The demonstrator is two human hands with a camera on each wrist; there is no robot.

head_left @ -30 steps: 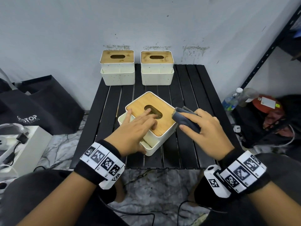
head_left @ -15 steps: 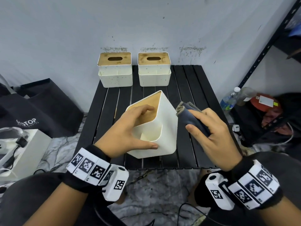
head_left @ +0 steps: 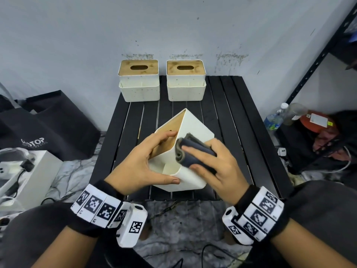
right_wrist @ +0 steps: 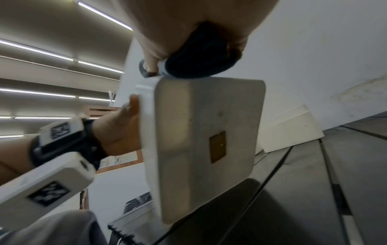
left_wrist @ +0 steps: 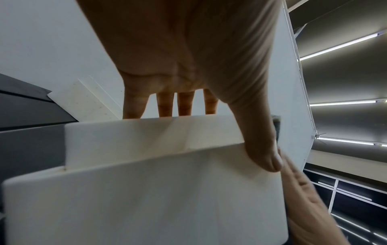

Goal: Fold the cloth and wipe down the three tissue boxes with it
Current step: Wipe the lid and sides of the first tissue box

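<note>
Since half a second ago my right hand (head_left: 216,167) has swung the folded cloth (head_left: 193,151) across onto the tipped tissue box (head_left: 195,132); before that it hung just beside the box, apart from it. That box stands tilted up on its near end on the black slatted table (head_left: 228,105), bamboo lid facing left.

I judge the box light and stiff, a smooth plastic shell that could slide under a push, so it wants bracing from the opposite side. My left hand (head_left: 143,163) does that: fingers curled over the lid edge, thumb (left_wrist: 266,155) pressed on the near white wall.

My right fingers lie nearly straight over the soft, thick cloth, thumb tucked under it, pinning the wad against the box's right wall. The other two tissue boxes (head_left: 139,80) sit side by side at the table's far edge.
</note>
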